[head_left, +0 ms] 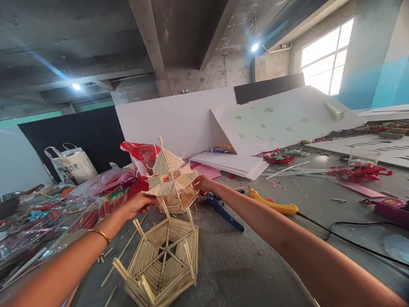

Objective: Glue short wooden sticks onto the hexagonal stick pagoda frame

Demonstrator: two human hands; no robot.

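A small pagoda model (174,181) built from thin wooden sticks, with a pointed roof and upturned eaves, stands in the middle. My left hand (139,204) grips its left eave, the fingers partly tucked beneath. On the opposite side my right hand (204,184) holds the edge of the roof with bent fingers. Nearer to me sits a hexagonal stick base (166,260) with short posts standing up at its corners and a dark opening at its centre. Blue-handled pliers (225,213) lie right of the pagoda, below my right forearm.
A yellow glue gun (275,204) with a black cord rests on the right. Plastic-wrapped bundles (92,213) and loose sticks crowd the left. White boards (230,164), red scraps (277,157) and a purple tool (391,209) lie farther out. A tote bag (72,164) stands at back left.
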